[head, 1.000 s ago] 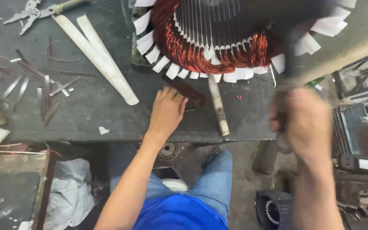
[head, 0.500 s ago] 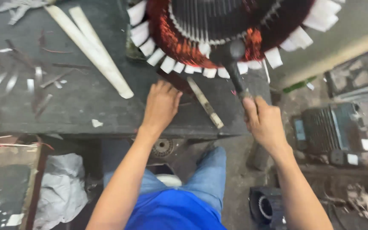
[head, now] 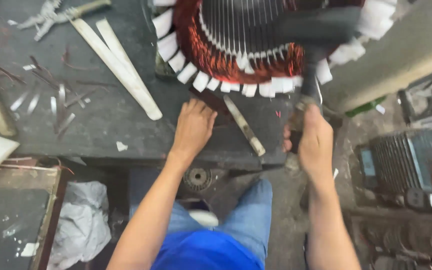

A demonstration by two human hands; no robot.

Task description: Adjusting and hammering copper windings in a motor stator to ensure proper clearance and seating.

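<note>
We look down on a dark workbench (head: 101, 130). At its far edge sits a motor stator (head: 246, 45), its copper windings (head: 211, 55) ringed by white insulation paper tabs (head: 186, 74).

The right hand (head: 313, 142) is clenched tight around the handle of a dark mallet (head: 321, 30); the mallet head is blurred and lies against the near right rim of the stator, over the windings.

The left hand (head: 193, 127) rests on the bench just below the stator, fingers bent and close together, fingertips on a dark flat strip (head: 211, 100). We cannot tell whether it pinches the strip or only presses it.

Between the hands lies a pale wooden stick (head: 243, 125), angled, near the bench edge. Further left are two long pale wooden wedges (head: 121, 67) and scattered metal slivers (head: 56, 100). Off the bench to the right, a ribbed grey motor housing (head: 401, 165) sits on the floor. Crumpled white plastic (head: 83, 225) lies lower left.
</note>
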